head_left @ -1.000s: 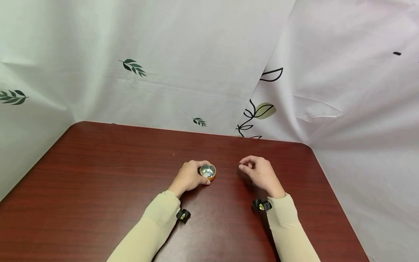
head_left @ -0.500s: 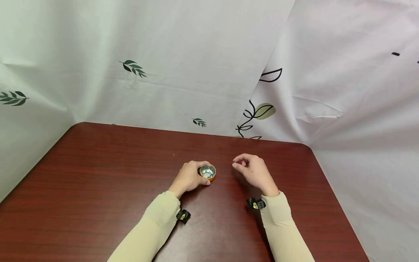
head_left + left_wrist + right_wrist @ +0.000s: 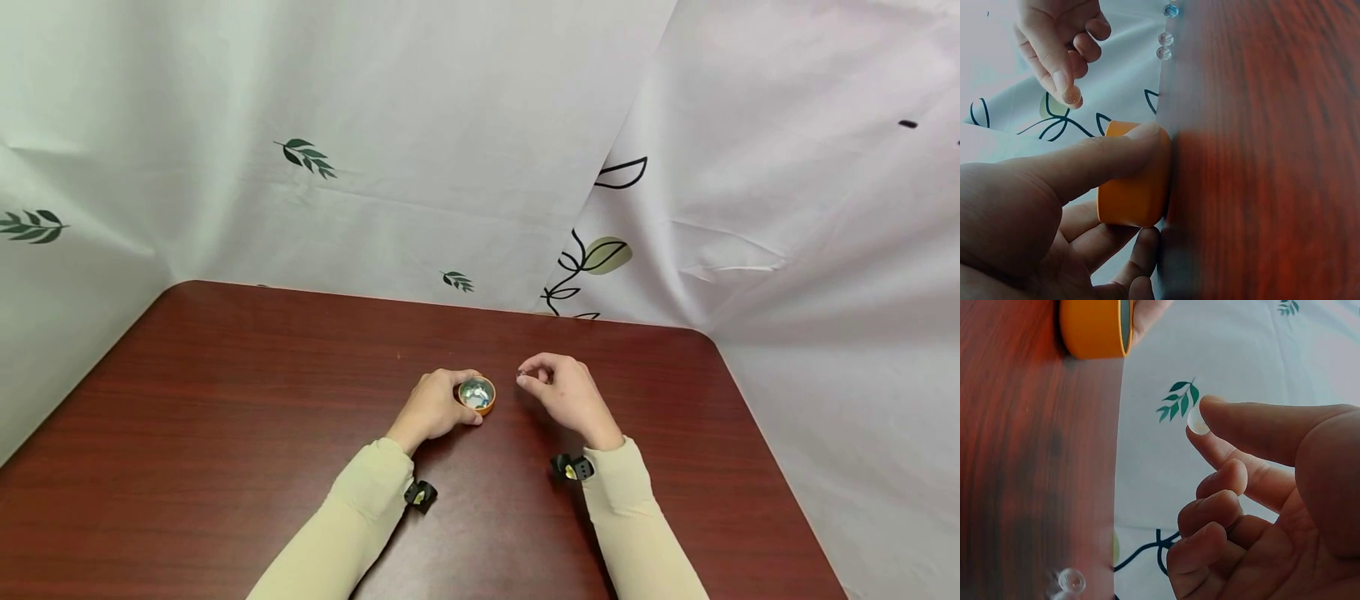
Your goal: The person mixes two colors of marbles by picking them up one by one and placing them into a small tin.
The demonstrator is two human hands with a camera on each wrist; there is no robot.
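A small orange bowl (image 3: 487,407) with shiny glass-like contents stands on the table, and the left hand (image 3: 435,404) grips its side between thumb and fingers. In the left wrist view the thumb lies along the bowl's near wall (image 3: 1132,194). To the right of the bowl, the right hand (image 3: 567,395) is raised above the table and pinches a clear marble (image 3: 1197,421) between thumb and index fingertip. Its other fingers are curled toward the palm. A gap separates the marble from the bowl.
Clear marbles (image 3: 1164,52) and a blue-tinted one (image 3: 1170,10) lie on the dark red table (image 3: 262,400), beyond the right hand in the left wrist view. A pale curtain with leaf prints (image 3: 375,225) hangs behind the table.
The right hand has moved left toward the bowl, keeping the marble pinched. The left hand and the bowl have stayed in place.
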